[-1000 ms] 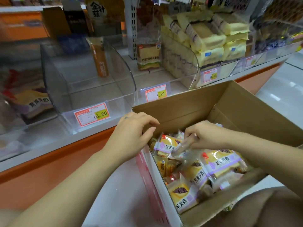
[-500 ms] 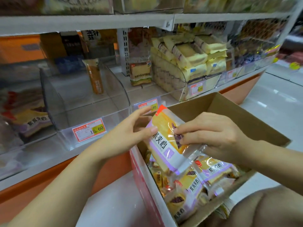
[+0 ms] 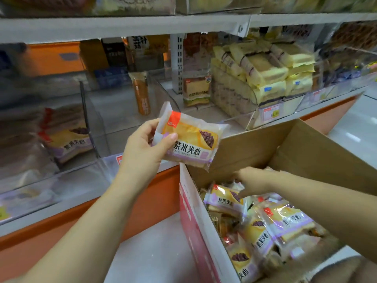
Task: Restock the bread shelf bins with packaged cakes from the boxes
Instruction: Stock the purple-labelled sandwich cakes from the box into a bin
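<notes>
While the left hand pinches one packaged cake by its left edge, thumb on the front, that cake is in mid-air, not binned yet. Just behind the grip, the clear bin holds only one upright orange pack. Below-right of the grip, the right hand is down in the box among many packs; it's blurred, so I can't tell its hold. Judgement: early, most stock left.

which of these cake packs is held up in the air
The pack gripped by the left hand, above the box's rim. The others lie in the box or in the bin at left.
</notes>
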Demonstrator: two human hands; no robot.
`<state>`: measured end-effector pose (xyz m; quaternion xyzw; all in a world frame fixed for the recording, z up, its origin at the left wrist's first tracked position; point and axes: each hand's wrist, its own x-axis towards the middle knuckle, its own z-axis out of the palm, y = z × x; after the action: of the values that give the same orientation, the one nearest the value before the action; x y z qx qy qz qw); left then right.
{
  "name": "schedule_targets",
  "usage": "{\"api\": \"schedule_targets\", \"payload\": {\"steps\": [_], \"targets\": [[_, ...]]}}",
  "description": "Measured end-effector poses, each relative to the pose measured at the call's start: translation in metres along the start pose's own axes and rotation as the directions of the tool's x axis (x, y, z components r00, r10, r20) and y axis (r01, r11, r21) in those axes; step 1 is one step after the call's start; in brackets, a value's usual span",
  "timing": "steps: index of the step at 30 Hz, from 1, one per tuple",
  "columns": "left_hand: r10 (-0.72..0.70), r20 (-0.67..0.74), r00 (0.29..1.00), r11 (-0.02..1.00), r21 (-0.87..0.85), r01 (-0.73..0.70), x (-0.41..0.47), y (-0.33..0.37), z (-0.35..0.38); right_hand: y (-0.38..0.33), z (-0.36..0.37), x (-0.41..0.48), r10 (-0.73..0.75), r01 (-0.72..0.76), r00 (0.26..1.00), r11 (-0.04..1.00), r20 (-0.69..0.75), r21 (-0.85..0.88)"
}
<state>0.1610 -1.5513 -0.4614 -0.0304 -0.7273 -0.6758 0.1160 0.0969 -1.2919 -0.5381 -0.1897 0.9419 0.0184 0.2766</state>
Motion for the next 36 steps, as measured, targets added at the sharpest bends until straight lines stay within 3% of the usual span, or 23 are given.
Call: {"api": "schedule_targets", "payload": {"steps": [3, 9, 15, 18, 21, 26, 31, 36], "targets": [[0.059, -0.086, 0.995, 0.997, 0.050, -0.055, 0.002, -0.002, 0.002, -0.002, 0.021, 0.034, 0.088, -0.077, 0.992, 0.990, 0.091, -0.120], [0.108, -0.138, 0.985, 0.992, 0.083, -0.097, 0.008, -0.007, 0.006, 0.008, 0.056, 0.075, 0.131, -0.133, 0.983, 0.991, 0.125, 0.007], [0.105, -0.131, 0.986, 0.993, 0.075, -0.096, 0.012, -0.011, 0.008, 0.007, 0.061, 0.075, 0.166, -0.158, 0.977, 0.985, 0.132, -0.067], [0.103, -0.125, 0.987, 0.992, 0.085, -0.093, 0.009, -0.013, 0.008, 0.005, 0.058, 0.067, 0.137, -0.140, 0.978, 0.990, 0.158, 0.006], [0.126, -0.134, 0.983, 0.987, 0.114, -0.111, 0.006, -0.013, 0.006, 0.007, 0.040, 0.053, 0.101, -0.107, 0.992, 0.991, 0.075, 0.085], [0.154, -0.170, 0.973, 0.982, 0.139, -0.131, 0.001, -0.001, -0.005, -0.007, -0.014, 0.003, 0.024, -0.026, 0.997, 0.999, -0.067, -0.019], [0.192, -0.206, 0.960, 0.975, 0.154, -0.162, -0.011, 0.017, -0.022, -0.039, -0.067, -0.061, 0.008, -0.036, 0.957, 0.995, -0.290, -0.094], [0.259, -0.227, 0.939, 0.957, 0.192, -0.217, -0.027, 0.036, -0.055, -0.074, -0.115, -0.123, -0.056, -0.033, 0.904, 0.980, -0.424, -0.199]]}}
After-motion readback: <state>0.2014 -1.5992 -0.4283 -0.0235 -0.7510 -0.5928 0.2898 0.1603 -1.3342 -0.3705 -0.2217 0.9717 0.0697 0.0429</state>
